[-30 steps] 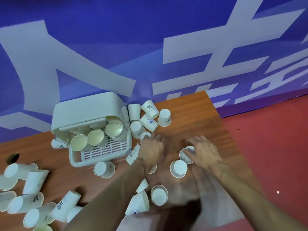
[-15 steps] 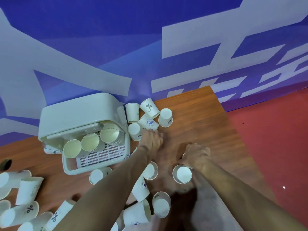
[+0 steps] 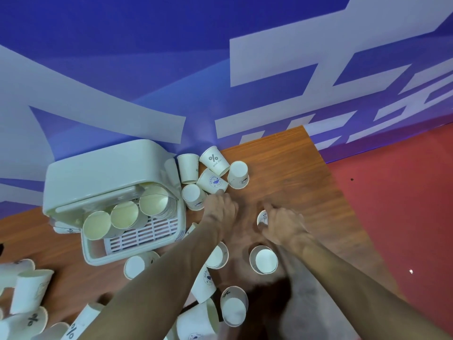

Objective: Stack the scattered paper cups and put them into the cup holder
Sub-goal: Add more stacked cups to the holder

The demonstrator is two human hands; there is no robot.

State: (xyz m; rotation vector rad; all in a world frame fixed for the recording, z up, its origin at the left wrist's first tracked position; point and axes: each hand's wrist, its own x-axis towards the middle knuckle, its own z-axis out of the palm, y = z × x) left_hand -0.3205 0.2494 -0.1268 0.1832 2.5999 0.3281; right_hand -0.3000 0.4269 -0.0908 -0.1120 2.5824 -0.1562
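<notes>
Three stacks (image 3: 123,217) sit in my holder (image 3: 110,173) by the table's (image 3: 306,180) back edge; most cups (image 3: 263,260) lie loose. My right hand (image 3: 284,224) curls round one cup (image 3: 262,218); my left hand (image 3: 220,209) touches the back cluster (image 3: 214,159), grip unclear.

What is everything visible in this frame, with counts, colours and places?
cup holder: one, white, against the wall, left of the hands
cup stacks: three, white, lying side by side in the holder
back cluster of cups: five, white, printed, right of the holder
other loose cups: a dozen or more, white, around the forearms and lower left
table: one, brown wood
wall banner: one, blue and white, behind
floor: red, right
left hand: at the back cluster, grip hidden
right hand: pinches a cup
</notes>
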